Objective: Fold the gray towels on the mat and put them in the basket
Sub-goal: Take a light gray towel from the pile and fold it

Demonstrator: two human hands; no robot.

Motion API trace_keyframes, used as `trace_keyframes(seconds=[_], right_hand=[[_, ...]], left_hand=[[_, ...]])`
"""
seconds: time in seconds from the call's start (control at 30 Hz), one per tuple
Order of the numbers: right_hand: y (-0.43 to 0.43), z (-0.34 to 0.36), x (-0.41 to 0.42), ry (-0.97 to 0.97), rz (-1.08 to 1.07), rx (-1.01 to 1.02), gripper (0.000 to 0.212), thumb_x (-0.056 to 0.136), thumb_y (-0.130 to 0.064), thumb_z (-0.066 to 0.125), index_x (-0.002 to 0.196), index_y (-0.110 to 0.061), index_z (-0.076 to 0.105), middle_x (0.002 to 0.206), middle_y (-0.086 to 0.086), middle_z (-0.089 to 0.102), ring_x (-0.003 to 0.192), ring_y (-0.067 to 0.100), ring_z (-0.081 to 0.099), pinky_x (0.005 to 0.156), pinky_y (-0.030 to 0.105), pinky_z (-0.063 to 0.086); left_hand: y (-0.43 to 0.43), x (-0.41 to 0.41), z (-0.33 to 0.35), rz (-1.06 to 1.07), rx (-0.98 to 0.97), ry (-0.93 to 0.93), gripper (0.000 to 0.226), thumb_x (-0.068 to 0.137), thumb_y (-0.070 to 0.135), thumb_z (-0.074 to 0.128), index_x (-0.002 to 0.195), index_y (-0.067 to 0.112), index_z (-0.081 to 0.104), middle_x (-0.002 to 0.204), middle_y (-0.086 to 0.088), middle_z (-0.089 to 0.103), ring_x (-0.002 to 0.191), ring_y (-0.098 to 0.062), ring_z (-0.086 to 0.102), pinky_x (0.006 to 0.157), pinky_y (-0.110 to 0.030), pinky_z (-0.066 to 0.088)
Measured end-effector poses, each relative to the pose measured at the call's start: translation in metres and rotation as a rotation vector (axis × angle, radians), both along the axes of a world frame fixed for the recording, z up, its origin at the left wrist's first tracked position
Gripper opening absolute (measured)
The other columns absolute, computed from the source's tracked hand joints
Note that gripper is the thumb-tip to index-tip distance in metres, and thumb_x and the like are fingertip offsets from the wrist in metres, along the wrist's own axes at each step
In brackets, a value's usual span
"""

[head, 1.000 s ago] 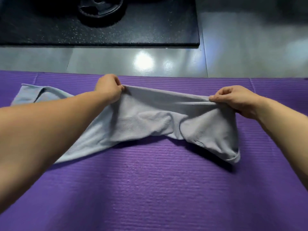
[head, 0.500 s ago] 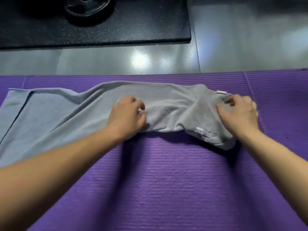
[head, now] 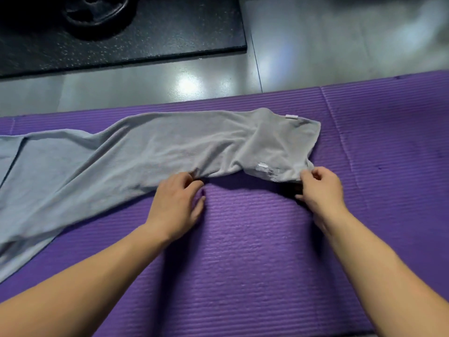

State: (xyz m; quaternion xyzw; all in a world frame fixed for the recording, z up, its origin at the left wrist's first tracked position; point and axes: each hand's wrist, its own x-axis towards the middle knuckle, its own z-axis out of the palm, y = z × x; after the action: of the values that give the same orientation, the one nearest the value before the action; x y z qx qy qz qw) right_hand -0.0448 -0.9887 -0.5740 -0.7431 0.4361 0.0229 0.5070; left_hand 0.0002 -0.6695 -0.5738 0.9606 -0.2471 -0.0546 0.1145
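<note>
Gray towel (head: 150,152) lies rumpled lengthwise on purple mat (head: 243,251), left end running out of frame. Left hand (head: 176,205): fingers curled, pinching near edge mid-length. Right hand (head: 320,188): pinching near right corner (edge between hands slightly raised, shadow beneath). White tag (head: 291,116) at far right corner. Black slab (head: 145,40) on floor (head: 315,57) beyond mat.

The gray towel (head: 158,152) runs off the left edge; its end is out of frame. Fingertips of the left hand (head: 176,205) are tucked at the towel's near hem, so the grip cannot be confirmed. The printed mark (head: 266,170) and white tag (head: 291,116) are unreadable. The top edge crops the round dark object (head: 97,10) on the black floor mat (head: 158,37).
</note>
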Motion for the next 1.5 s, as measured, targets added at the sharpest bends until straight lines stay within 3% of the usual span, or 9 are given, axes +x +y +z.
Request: trace_keyframes(seconds=[0.23,0.43,0.57,0.8,0.97,1.07,1.2,1.4,1.5], right_hand=[[0.004,0.028,0.018,-0.453,-0.467,0.512,0.020,0.108,-0.017,0.037,0.103,-0.018,0.056,0.106,0.007,0.067,0.092,0.023,0.068,0.078,0.048,0.061],[-0.008,0.023,0.025,-0.267,-0.269,0.062,0.020,0.092,-0.039,0.055,0.080,-0.023,0.059,0.083,-0.002,0.063,0.080,0.019,0.059,0.073,0.041,0.054],[-0.024,0.024,0.021,-0.133,-0.166,0.132,0.031,0.083,-0.045,0.066,0.068,-0.018,0.065,0.074,0.007,0.065,0.066,0.022,0.062,0.063,0.041,0.053],[-0.029,0.032,-0.006,-0.061,-0.106,0.461,0.031,0.084,-0.029,0.080,0.094,-0.007,0.061,0.082,0.014,0.063,0.063,0.020,0.066,0.051,0.027,0.053],[-0.012,0.019,-0.033,-0.011,0.004,0.299,0.026,0.087,-0.021,0.078,0.092,0.003,0.069,0.076,0.011,0.074,0.063,0.016,0.065,0.060,0.024,0.053],[-0.002,0.020,-0.033,-0.252,-0.177,0.389,0.018,0.102,-0.015,0.058,0.085,-0.011,0.063,0.069,-0.004,0.069,0.062,0.008,0.063,0.059,0.021,0.057],[-0.002,0.016,-0.025,-0.472,-0.369,0.333,0.019,0.107,-0.021,0.046,0.092,-0.021,0.058,0.095,0.003,0.066,0.089,0.017,0.061,0.089,0.039,0.052],[-0.012,0.030,-0.019,-0.009,0.051,-0.198,0.027,0.105,-0.034,0.041,0.100,-0.014,0.059,0.106,0.008,0.065,0.098,0.029,0.058,0.079,0.035,0.039],[-0.028,0.036,-0.024,0.209,0.232,-0.111,0.046,0.100,-0.049,0.051,0.101,-0.006,0.068,0.108,0.011,0.070,0.104,0.030,0.065,0.088,0.039,0.048]], left_hand=[[0.009,0.005,0.000,0.156,0.141,-0.022,0.059,0.084,0.046,0.057,0.136,0.020,0.057,0.143,-0.022,0.044,0.128,-0.040,0.044,0.110,-0.062,0.033],[0.015,0.023,0.008,0.058,0.152,0.021,0.040,0.088,0.048,0.044,0.103,0.022,0.071,0.106,-0.008,0.063,0.095,-0.037,0.061,0.080,-0.044,0.047],[0.015,0.030,0.016,0.205,-0.049,0.077,0.031,0.093,0.038,0.047,0.092,0.016,0.068,0.095,-0.009,0.065,0.088,-0.038,0.062,0.073,-0.046,0.052],[0.011,0.042,0.015,0.306,-0.099,0.135,0.019,0.100,0.029,0.053,0.082,0.023,0.052,0.094,-0.012,0.062,0.093,-0.035,0.057,0.079,-0.043,0.045],[0.002,0.033,0.013,0.216,-0.026,0.135,0.047,0.090,0.054,0.043,0.112,0.021,0.066,0.120,-0.008,0.063,0.115,-0.032,0.057,0.100,-0.048,0.045],[-0.003,0.022,0.008,0.124,0.025,0.166,0.068,0.083,0.070,0.039,0.132,0.026,0.058,0.141,-0.007,0.051,0.136,-0.028,0.045,0.111,-0.058,0.033],[-0.010,0.015,0.005,0.099,0.059,0.151,0.076,0.084,0.075,0.035,0.140,0.026,0.051,0.149,-0.007,0.046,0.143,-0.026,0.038,0.112,-0.061,0.029],[-0.011,0.014,0.006,0.125,0.059,0.129,0.070,0.090,0.072,0.024,0.138,0.028,0.051,0.151,-0.009,0.042,0.146,-0.026,0.033,0.116,-0.060,0.024],[-0.011,0.020,0.004,0.158,0.079,0.151,0.073,0.089,0.073,0.021,0.138,0.026,0.049,0.148,-0.010,0.044,0.143,-0.029,0.036,0.114,-0.060,0.028]])
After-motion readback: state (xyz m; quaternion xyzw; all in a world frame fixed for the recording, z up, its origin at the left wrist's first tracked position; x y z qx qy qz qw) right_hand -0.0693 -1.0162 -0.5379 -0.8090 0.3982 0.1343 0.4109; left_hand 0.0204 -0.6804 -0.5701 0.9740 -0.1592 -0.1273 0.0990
